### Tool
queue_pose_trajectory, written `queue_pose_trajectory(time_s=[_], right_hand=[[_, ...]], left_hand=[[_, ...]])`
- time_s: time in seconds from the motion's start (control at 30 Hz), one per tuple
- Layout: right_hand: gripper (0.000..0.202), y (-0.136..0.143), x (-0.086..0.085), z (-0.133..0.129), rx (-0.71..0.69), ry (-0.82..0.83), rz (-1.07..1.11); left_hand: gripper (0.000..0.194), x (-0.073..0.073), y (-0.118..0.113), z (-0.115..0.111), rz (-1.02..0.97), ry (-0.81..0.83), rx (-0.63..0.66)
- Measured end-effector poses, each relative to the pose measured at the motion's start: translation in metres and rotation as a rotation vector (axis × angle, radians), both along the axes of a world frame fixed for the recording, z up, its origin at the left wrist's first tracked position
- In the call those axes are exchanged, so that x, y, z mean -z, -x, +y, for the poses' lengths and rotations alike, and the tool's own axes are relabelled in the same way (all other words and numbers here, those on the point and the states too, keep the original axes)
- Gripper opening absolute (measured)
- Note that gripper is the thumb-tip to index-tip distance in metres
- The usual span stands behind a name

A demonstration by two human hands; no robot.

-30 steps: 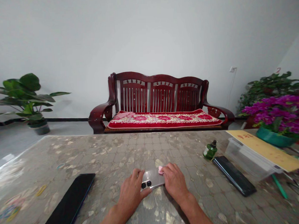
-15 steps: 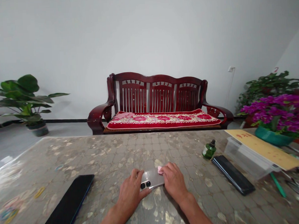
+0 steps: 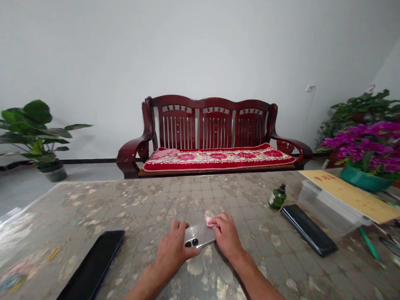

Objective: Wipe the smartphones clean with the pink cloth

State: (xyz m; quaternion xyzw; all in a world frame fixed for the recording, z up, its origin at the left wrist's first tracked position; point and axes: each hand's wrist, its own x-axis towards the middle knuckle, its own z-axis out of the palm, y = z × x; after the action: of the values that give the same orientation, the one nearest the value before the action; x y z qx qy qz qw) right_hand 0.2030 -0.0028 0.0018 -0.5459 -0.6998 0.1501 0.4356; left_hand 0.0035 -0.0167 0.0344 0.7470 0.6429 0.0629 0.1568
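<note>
A silver phone (image 3: 197,234) lies face down on the patterned table (image 3: 139,205), its two camera lenses toward me. My left hand (image 3: 173,252) holds its left end, thumb beside the lenses. My right hand (image 3: 226,236) rests on its right end and pinches a small pink cloth (image 3: 209,221) against the phone's far edge.
A black phone (image 3: 86,274) lies at the near left, another black phone (image 3: 308,235) at the right beside a small green bottle (image 3: 277,198). A clear plastic box (image 3: 328,206) with a yellow sheet, purple flowers (image 3: 372,149) and pens crowd the right. A wooden bench (image 3: 212,138) stands beyond.
Both hands and the silver phone have stayed together; the pink cloth has shifted slightly left along the phone's far edge. The view has tilted a little.
</note>
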Motion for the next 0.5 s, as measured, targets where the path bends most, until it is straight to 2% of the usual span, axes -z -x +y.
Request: queue_pose_trajectory(time_s=[0.5], right_hand=[[0.015, 0.007, 0.002, 0.002, 0.054, -0.005, 0.014]], left_hand=[[0.066, -0.011, -0.003, 0.007, -0.006, 0.095, -0.038]])
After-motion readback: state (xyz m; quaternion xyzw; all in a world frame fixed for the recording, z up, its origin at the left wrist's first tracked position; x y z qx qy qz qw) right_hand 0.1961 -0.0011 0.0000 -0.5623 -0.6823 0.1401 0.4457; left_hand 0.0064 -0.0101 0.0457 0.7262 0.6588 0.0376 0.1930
